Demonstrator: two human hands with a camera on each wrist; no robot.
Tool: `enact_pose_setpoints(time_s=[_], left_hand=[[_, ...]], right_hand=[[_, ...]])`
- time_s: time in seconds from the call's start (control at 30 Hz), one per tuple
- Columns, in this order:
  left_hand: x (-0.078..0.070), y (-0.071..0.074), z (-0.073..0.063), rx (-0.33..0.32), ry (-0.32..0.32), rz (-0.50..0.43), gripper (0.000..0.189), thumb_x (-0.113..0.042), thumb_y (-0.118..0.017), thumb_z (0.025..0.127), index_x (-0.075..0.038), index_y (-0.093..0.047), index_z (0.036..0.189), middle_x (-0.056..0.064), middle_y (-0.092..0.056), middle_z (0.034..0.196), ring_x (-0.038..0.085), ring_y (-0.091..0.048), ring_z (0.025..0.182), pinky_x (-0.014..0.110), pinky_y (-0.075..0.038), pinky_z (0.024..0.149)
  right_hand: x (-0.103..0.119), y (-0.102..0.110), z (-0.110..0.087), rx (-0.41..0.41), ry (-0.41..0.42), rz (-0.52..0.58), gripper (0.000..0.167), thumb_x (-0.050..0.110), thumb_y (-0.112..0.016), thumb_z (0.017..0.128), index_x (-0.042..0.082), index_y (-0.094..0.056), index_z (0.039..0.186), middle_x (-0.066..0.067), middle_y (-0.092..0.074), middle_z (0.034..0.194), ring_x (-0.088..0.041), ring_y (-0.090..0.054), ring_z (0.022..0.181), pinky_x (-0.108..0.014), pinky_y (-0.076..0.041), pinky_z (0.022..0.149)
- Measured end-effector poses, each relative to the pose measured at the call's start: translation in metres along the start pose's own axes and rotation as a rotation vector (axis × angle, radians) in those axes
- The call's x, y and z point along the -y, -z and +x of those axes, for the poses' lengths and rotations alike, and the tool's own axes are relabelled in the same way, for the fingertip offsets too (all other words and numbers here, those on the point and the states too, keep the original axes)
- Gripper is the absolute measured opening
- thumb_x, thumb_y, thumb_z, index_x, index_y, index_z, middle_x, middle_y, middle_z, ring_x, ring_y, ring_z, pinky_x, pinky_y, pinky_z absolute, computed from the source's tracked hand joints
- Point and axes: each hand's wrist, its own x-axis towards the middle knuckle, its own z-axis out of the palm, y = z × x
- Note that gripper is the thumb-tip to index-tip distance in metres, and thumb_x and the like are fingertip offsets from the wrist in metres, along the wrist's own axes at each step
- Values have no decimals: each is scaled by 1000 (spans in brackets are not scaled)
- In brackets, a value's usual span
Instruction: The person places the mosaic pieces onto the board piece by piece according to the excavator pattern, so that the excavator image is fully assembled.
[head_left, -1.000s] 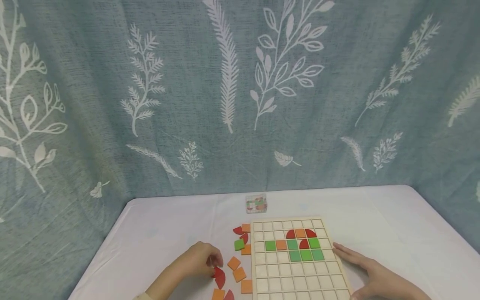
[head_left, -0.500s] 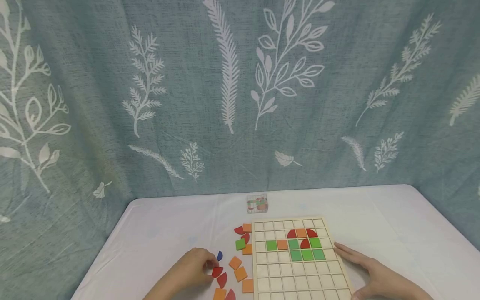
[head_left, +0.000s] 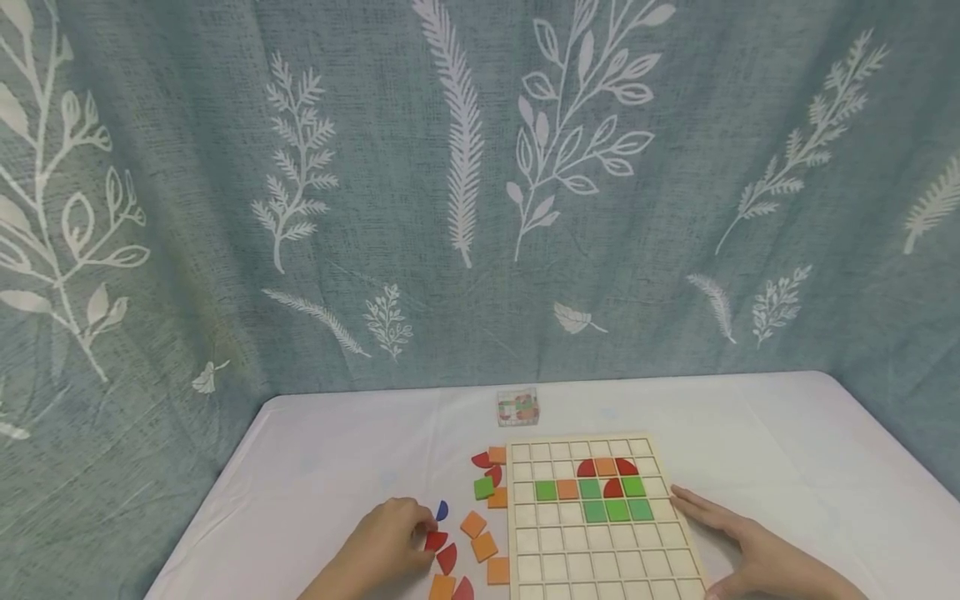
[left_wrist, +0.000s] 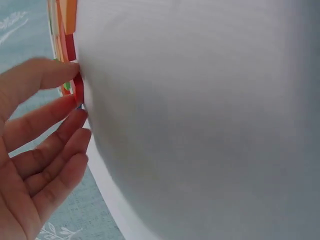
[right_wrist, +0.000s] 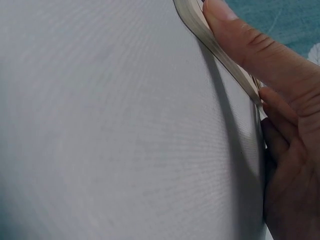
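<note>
My left hand is low over the loose pieces left of the board, thumb and index finger pinching a red quarter-circle tile at its edges. In the left wrist view the red tile stands between thumb and index fingertip, the other fingers loosely bent. Just beyond the fingertips lies a small blue half-round piece. Another red quarter-circle lies beside the pinched one. My right hand rests along the right side of the wooden grid board, fingers extended, thumb against its rim.
Red, orange and green tiles fill several cells in the board's upper part. Orange squares, a green square and more red quarter-circles lie along its left side. A small clear patterned box stands behind the board, before the curtain.
My left hand has drawn back slightly toward me, uncovering the blue piece. Its fingers stay at the red quarter-circle. The right hand keeps its place at the board, and the view shifts slightly.
</note>
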Motion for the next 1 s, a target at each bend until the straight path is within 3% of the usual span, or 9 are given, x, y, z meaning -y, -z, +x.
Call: enact_pose_setpoints(time_s=[0.23,0.4,0.5,0.63,0.77,0.87,1.0], left_hand=[[-2,0,-2,-101,-94,77,6,-11,-72,70,-6,-69,69,-5,-55,60,10,-43,59,27,-42,58],[-3,0,0,-166,-101,60,6,-11,-70,75,-6,-72,73,-3,-63,66,10,-53,63,30,-48,62],[-3,2,2,-220,-70,25,5,-10,-70,78,-8,-72,74,-3,-65,69,9,-54,64,28,-49,61],[-8,5,13,-310,-14,-101,5,-8,-69,80,-10,-71,76,-5,-64,69,6,-49,59,21,-43,53],[-19,3,31,-315,1,-311,5,-11,-67,82,-10,-72,83,-4,-67,73,7,-51,59,20,-44,51],[-30,-3,44,-303,-34,-410,7,-12,-67,83,-9,-73,85,0,-69,78,9,-58,64,22,-48,56],[-45,-13,58,-293,-107,-420,8,-11,-67,82,-7,-73,82,2,-70,79,10,-62,69,23,-49,59]], right_hand=[[-4,0,-1,-40,113,-51,96,26,-81,64,14,-31,144,-9,-24,151,20,-11,127,-9,-25,94],[-5,0,0,-19,78,-23,96,25,-81,65,16,-30,145,-8,-22,152,21,-10,126,-11,-27,94],[-6,0,0,-28,107,-24,96,25,-81,64,14,-31,145,-8,-22,152,19,-10,128,-9,-24,94],[-6,1,-1,-44,165,-26,96,24,-81,63,10,-32,144,-8,-23,151,16,-10,130,-6,-19,95],[-6,1,-1,-27,144,9,94,23,-80,65,11,-31,144,-4,-22,152,18,-10,128,-8,-22,95],[-7,0,-1,-19,134,8,94,22,-80,65,12,-30,144,-3,-22,152,19,-10,128,-10,-25,95],[-10,-2,0,-36,152,-31,96,24,-81,63,12,-31,144,-6,-23,152,18,-11,129,-10,-25,95]])
